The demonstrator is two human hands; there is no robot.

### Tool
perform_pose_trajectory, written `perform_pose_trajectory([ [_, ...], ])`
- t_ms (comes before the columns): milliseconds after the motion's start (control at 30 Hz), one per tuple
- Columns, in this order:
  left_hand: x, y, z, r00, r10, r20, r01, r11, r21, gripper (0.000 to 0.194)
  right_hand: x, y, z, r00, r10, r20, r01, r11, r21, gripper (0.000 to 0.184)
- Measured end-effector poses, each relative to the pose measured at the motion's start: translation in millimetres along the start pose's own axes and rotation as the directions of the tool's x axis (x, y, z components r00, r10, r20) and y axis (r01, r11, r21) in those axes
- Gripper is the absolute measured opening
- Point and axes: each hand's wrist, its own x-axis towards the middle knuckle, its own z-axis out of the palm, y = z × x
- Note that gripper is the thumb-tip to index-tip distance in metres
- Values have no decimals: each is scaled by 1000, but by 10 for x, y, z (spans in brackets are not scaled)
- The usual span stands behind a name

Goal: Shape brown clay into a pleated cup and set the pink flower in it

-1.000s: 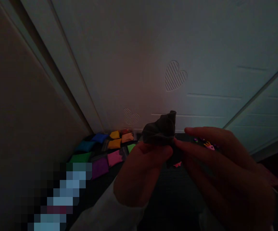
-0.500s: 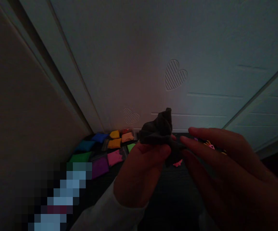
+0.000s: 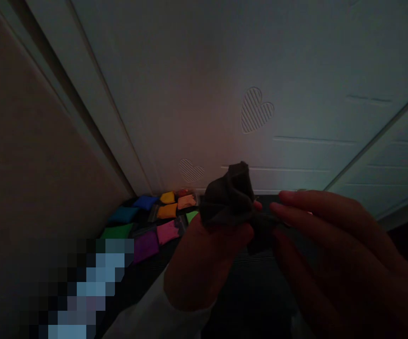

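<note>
A crumpled dark cloth [image 3: 227,195] is bunched up in front of me, its folds flaring at the top. My left hand [image 3: 204,263] closes round its lower part, the thumb pressed along the near side. At its right side, a narrow dark end of the cloth runs between the thumb and a finger of my right hand [image 3: 334,254]. The other upper finger of that hand is held apart above. Dim light hides the exact kind of cloth and how firmly the right fingertips pinch it.
Several flat packets of coloured material, among them a pink one [image 3: 167,232] and a purple one [image 3: 145,246], lie on the dark surface [image 3: 239,282] at left. A white panel [image 3: 190,94] with embossed hearts stands behind. A blurred-out pale patch [image 3: 91,282] covers the lower left.
The cloth has moved a little left and tilted, showing more of its folded top. My right hand has moved right, drawing out the narrow end; small coloured pieces behind it are now mostly covered.
</note>
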Motion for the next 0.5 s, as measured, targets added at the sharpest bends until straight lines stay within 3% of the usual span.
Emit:
perform_pose_trajectory([
  [167,-26,9,20,999,34,40,-34,999,12,19,-47,-18,19,999,48,12,-48,999,16,15],
  [300,-16,13,26,992,104,67,-107,993,42,19,-79,-25,19,993,66,-99,-63,997,41,14],
  [367,-13,17,17,993,92,68,-96,994,56,20,-80,-7,-6,1000,29,11,-30,998,52,21],
  [500,-31,29,3,996,63,56,-67,996,63,24,-87,34,-52,997,2,71,-3,1000,7,27],
])
